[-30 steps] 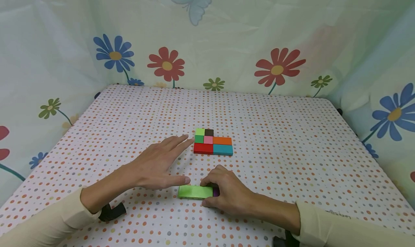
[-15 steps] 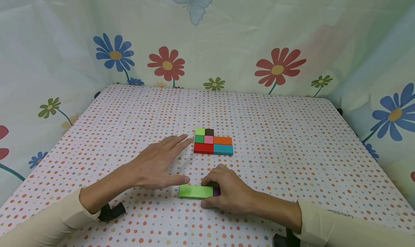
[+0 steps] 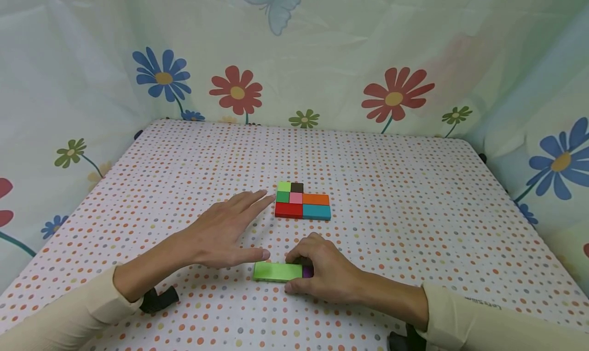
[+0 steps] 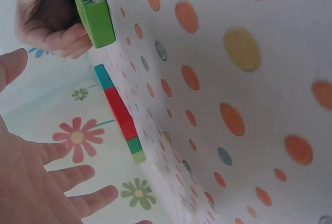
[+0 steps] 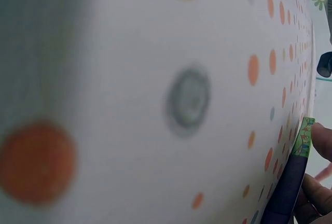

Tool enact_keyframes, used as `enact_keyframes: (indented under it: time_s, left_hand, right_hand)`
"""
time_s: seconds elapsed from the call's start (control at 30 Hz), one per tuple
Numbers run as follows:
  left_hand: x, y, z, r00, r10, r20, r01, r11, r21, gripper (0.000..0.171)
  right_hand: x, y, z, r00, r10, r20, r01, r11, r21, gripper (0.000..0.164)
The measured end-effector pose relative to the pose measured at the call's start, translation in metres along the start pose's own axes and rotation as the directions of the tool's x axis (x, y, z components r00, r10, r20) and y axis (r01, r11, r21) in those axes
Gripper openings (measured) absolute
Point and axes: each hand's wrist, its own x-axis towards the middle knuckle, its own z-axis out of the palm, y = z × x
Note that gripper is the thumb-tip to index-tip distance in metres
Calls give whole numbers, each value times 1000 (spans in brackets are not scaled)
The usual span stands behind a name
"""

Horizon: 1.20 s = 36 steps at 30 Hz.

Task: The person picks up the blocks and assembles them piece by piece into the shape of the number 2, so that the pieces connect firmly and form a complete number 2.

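A long light-green block [image 3: 277,272] lies on the dotted tablecloth near the front, with a printed pattern on its side in the right wrist view. Against its right end sits a dark purple block [image 5: 285,187], mostly covered by my right hand [image 3: 322,271] in the head view. The right thumb and fingers pinch the green block at this end, from its near and far sides. My left hand [image 3: 225,233] is spread open to the left, holding nothing. Its thumb tip is close to the green block's far left edge, and its fingers point toward the coloured blocks.
Farther back, several flat blocks lie joined side by side: a red block [image 3: 289,210], a blue block [image 3: 316,212], an orange block [image 3: 316,199], and small green, pink, black and lime squares. A flowered curtain [image 3: 331,44] surrounds the table's back and sides.
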Motion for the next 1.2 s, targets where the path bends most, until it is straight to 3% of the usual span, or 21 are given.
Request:
enact_keyframes:
  time_s: [0.4, 1.2]
  left_hand:
    - [1, 0, -1, 1000, 7, 5, -7, 1000, -3, 97]
    - [0, -1, -1, 1000, -8, 8, 8, 1000, -4, 98]
  right_hand:
    - [1, 1, 1, 1000, -19, -21, 20, 999, 32, 32]
    - [6, 4, -5, 997, 41, -73, -39, 999, 28, 21]
